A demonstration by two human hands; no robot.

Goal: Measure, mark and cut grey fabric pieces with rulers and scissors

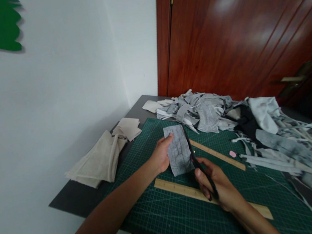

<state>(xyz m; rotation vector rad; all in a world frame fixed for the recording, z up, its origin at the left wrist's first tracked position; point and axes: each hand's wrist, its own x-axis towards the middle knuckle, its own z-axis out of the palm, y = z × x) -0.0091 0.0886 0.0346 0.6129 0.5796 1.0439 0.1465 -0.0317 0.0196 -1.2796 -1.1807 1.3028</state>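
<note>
My left hand (161, 155) grips the left edge of a grey rectangular piece of fabric (179, 153), with the thumb on its face. The fabric is held up above a green cutting mat (148, 214). In my right hand (215, 183) is a pair of black scissors (191, 149), fingers wrapped round the handles. The scissor blades run along the right edge of the fabric, pointing away from me. Whether the blades are parted, I cannot tell. Under my right hand lies a wooden ruler (175, 187); a second wooden ruler (219, 155) lies behind it.
Folded cream cloth (94, 161) lies at the table's left edge. A heap of grey fabric scraps (206, 114) lines the back, with cut strips (294, 157) along the right. A small pink piece (233, 154) rests on the mat. A white wall and a wooden door (228, 33) stand behind.
</note>
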